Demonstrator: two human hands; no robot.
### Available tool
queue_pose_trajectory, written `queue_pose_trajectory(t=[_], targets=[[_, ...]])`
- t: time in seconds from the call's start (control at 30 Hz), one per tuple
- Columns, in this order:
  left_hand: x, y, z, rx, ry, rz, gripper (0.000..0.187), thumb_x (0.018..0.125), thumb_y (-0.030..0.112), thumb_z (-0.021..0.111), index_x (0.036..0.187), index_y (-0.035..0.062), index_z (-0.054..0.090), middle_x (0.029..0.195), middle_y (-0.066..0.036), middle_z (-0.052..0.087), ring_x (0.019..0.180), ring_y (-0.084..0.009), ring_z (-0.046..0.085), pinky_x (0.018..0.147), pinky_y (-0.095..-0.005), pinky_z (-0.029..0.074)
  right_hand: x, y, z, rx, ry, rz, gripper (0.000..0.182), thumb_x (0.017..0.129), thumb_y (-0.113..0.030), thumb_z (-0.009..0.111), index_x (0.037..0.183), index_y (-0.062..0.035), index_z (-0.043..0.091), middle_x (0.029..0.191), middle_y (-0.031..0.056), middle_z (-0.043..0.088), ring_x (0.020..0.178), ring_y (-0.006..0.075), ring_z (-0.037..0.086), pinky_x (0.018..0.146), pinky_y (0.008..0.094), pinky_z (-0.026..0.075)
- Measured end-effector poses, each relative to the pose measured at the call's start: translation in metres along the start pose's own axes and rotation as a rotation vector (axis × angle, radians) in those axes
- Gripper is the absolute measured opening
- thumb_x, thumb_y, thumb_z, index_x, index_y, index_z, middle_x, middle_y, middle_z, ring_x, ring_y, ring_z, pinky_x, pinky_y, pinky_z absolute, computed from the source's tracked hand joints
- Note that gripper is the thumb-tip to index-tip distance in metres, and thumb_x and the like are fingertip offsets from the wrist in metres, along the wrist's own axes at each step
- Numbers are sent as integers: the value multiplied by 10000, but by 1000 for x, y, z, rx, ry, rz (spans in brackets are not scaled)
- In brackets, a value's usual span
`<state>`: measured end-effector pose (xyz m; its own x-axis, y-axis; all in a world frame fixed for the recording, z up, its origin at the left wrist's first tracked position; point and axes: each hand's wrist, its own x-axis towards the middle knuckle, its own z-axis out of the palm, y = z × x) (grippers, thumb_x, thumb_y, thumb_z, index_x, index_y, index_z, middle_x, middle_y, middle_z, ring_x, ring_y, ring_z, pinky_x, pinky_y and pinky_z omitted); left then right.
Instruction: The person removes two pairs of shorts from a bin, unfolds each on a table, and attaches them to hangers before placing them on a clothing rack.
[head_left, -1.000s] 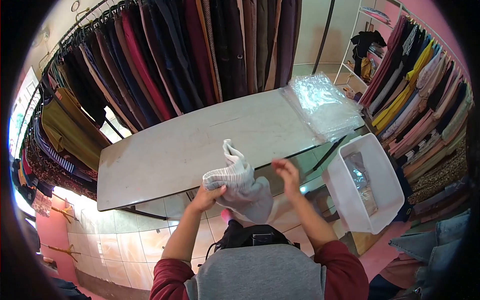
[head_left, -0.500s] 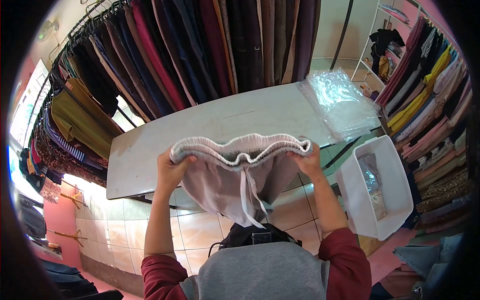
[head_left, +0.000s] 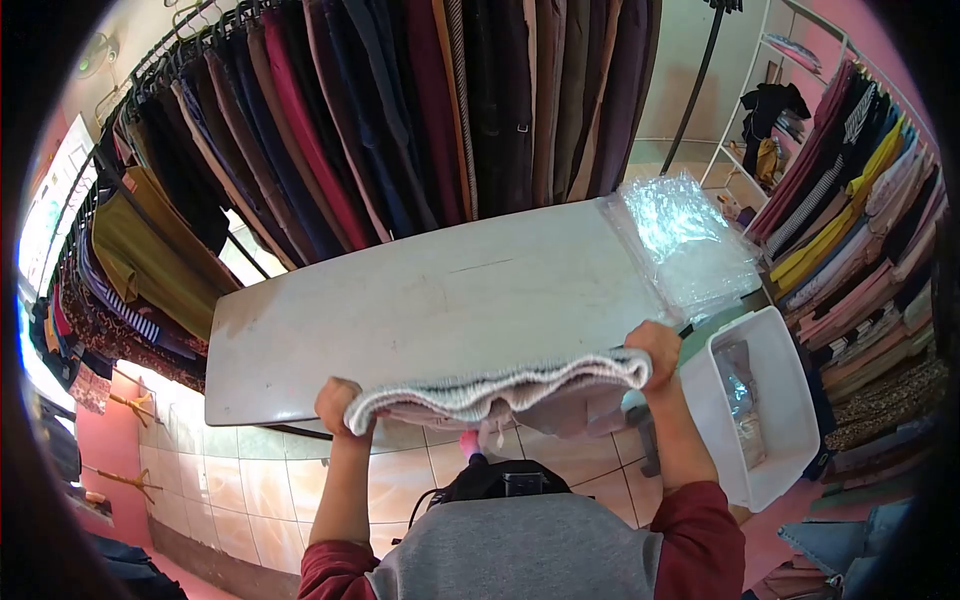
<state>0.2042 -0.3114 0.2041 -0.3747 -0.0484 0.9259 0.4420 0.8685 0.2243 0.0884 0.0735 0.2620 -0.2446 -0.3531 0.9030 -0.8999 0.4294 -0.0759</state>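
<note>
My left hand is closed on the left end of the elastic waistband of a pale pinkish-grey garment. At the waistband's right end, my right hand grips the other side, fingers wrapped round it. The waistband is stretched sideways between both hands, close to the near edge of the long table. Below it hangs the rest of the cloth, mostly hidden, with a bit of drawstring showing at the middle.
Clear plastic bags lie stacked on the table's right end. A white bin holding packaged items stands at the right. Trousers hang on a rack behind the table, and more clothes hang at the right.
Both hands have moved down in the view and a little further apart, with the garment. The waistband is pulled straighter, and less of the cloth below it shows.
</note>
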Motion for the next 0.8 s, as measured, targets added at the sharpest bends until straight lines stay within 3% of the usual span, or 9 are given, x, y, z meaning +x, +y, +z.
queue_pose_trajectory(t=[0.13,0.23,0.33,0.47,0.53,0.6,0.63,0.7,0.8], targets=[[-21,-3,17,149,-105,41,408,603,459,655,622,99,465,501,-40,424,420,-218,445,367,-299,330,-14,1,5,-65,-403,202,404,681,-422,622,668,-43,482,541,62,443,435,228,480,391,311,370],[-12,-5,5,284,-383,-55,252,604,301,650,533,137,473,505,-42,459,439,-230,470,391,-320,352,-8,12,17,-74,-366,149,472,646,-485,617,680,-34,481,538,65,433,442,225,485,396,311,379],[15,-38,27,342,-350,-74,211,576,241,626,487,139,464,504,-54,471,443,-246,479,403,-352,360,11,38,39,-81,-323,152,455,668,-474,606,692,-39,473,552,84,446,461,251,491,408,334,378],[59,-111,98,82,-194,44,142,609,178,597,707,89,546,608,-98,514,543,-273,510,489,-371,408,50,101,116,-205,-100,335,429,657,-429,627,716,-32,474,592,132,496,532,326,515,453,368,390],[86,-94,142,153,-199,-241,324,671,180,595,973,84,525,892,-149,552,815,-283,540,695,-346,434,35,121,157,-239,-215,550,442,680,-368,633,902,-14,490,790,172,542,731,332,539,590,383,425],[9,-122,185,676,-498,-99,553,715,328,581,1190,104,407,1193,-183,417,1104,-293,405,908,-386,324,-7,129,197,-366,-183,623,605,716,-355,602,1156,-15,365,1098,227,444,1021,366,428,804,426,377],[-28,-114,195,656,-695,-136,709,716,476,524,1287,126,294,1337,-180,226,1233,-314,224,991,-477,155,-45,128,211,-288,-362,717,679,726,-369,582,1224,-30,268,1192,233,342,1097,387,336,870,461,307],[-102,-106,188,435,-970,-257,751,709,597,430,1300,161,275,1365,-175,149,1262,-334,120,927,-622,17,-105,93,214,-254,-701,885,785,734,-451,531,1302,-50,166,1304,241,222,1194,417,216,932,559,193],[-97,-89,169,329,-1092,-462,749,722,589,421,1309,160,241,1361,-176,149,1259,-337,115,927,-618,7,-173,59,205,-463,-866,784,765,744,-562,430,1320,-119,190,1358,164,163,1239,382,138,929,603,127]])
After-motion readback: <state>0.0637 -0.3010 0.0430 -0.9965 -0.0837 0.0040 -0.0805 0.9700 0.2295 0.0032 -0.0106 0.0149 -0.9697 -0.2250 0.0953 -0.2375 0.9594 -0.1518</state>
